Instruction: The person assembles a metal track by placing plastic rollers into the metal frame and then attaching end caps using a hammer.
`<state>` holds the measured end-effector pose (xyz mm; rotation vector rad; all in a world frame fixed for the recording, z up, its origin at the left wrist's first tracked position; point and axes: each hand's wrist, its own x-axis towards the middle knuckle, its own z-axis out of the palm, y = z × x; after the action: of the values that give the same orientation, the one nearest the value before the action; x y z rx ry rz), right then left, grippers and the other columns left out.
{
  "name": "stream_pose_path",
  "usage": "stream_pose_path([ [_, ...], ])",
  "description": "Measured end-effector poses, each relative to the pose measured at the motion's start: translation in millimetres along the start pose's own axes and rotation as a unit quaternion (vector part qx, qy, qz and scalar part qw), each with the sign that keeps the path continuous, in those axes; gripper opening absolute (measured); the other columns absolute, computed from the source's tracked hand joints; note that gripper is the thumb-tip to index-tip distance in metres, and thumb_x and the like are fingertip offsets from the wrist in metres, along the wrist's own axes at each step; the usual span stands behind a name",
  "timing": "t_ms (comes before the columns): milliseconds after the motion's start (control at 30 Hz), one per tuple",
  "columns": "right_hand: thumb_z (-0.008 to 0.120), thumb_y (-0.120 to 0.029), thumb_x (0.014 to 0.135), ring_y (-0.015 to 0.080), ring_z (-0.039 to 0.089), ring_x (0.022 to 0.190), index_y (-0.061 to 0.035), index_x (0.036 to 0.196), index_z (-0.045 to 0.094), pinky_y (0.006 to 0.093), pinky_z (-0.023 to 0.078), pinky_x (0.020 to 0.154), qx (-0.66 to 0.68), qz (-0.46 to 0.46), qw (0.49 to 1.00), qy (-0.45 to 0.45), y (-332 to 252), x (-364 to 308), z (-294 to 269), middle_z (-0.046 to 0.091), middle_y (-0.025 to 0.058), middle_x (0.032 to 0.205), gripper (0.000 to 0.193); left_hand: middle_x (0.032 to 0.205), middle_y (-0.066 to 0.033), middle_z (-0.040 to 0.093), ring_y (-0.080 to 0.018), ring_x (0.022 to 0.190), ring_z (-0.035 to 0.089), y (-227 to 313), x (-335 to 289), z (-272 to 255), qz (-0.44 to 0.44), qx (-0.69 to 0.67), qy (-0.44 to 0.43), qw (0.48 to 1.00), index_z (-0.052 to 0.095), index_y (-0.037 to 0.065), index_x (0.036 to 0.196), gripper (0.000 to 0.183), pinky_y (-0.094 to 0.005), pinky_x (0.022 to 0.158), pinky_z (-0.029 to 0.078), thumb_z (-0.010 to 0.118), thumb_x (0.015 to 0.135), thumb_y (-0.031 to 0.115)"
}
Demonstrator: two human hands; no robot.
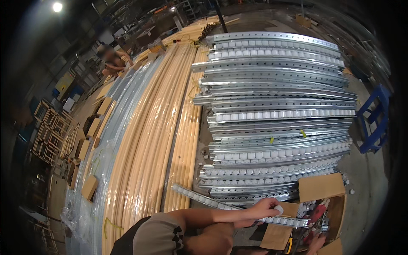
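My left hand [264,208] is closed in a pinch on a white plastic roller [279,209], just above a narrow metal roller track [293,221]. That track, lined with white rollers, runs slantwise under my left forearm and out to the left. At the lower right, my right hand [315,244] reaches in at an open cardboard box [337,216]. Its fingers are partly hidden, so I cannot see whether they grip anything. Inside the box are a red cloth-like item [317,212], small metal pieces [325,225] and whitish parts.
Metal roller tracks [280,114] lie stacked ahead. Long plastic-wrapped tan tubes [148,123] fill the left side. A blue stand [375,119] is at the right. Beside the box flap lies a yellow-handled tool [290,245]. Another person [114,61] crouches at the far left.
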<state>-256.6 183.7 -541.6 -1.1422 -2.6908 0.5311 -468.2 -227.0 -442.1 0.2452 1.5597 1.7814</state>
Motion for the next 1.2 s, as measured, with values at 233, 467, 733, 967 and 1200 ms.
stream_pose_path([
  [233,0.063,-0.014,0.086,0.0437,0.063,0.095,0.003,0.112,0.064,0.0491,0.049,0.085,-0.053,-0.064,0.992,-0.095,-36,-36,-10,0.066,0.0272,0.1,0.031,0.097,-0.0062,0.068,-0.01,0.085,0.063,15,1,-14,-0.005,-0.01,0.036,0.999,0.062,-0.004,0.11,0.027,-0.0267,0.074,0.052,0.073,0.088,0.008],
  [467,0.066,-0.017,0.087,0.0483,0.056,0.116,0.0037,0.12,0.062,0.0498,0.049,0.095,-0.208,-0.094,0.964,-0.139,-111,-58,-49,0.057,0.0298,0.13,0.04,0.089,-0.0055,0.068,-0.0098,0.081,0.063,35,-10,-19,0.015,0.03,0.063,0.997,0.062,-0.002,0.104,0.027,-0.0273,0.072,0.052,0.075,0.085,0.012],
  [733,0.065,-0.036,0.095,0.0322,0.068,0.098,-0.0023,0.117,0.069,0.0473,0.049,0.091,-0.148,-0.099,0.971,-0.162,-131,-74,-134,0.07,0.0255,0.107,0.041,0.092,-0.0047,0.065,-0.0094,0.083,0.061,43,2,-1,-0.104,-0.038,-0.051,0.993,0.059,-0.001,0.106,0.031,-0.0259,0.068,0.051,0.07,0.093,0.024],
  [967,0.048,-0.004,0.092,0.0262,0.048,0.078,0.0067,0.092,0.05,0.0388,0.041,0.074,0.216,-0.199,0.937,-0.191,-224,-77,-67,0.05,0.015,0.082,0.011,0.096,-0.0087,0.061,-0.0144,0.08,0.058,-17,69,109,0.021,-0.042,0.034,0.998,0.051,0.001,0.116,0.041,-0.0294,0.067,0.048,0.059,0.099,0.037],
  [1200,0.049,-0.003,0.093,0.0243,0.046,0.076,0.0073,0.09,0.049,0.0377,0.041,0.072,0.265,-0.186,0.937,-0.128,-260,-82,-64,0.049,0.0139,0.082,0.011,0.091,-0.0074,0.061,-0.0129,0.078,0.058,-46,64,106,-0.008,-0.04,0.025,0.999,0.055,0.001,0.108,0.034,-0.0281,0.065,0.047,0.064,0.096,0.031],
])
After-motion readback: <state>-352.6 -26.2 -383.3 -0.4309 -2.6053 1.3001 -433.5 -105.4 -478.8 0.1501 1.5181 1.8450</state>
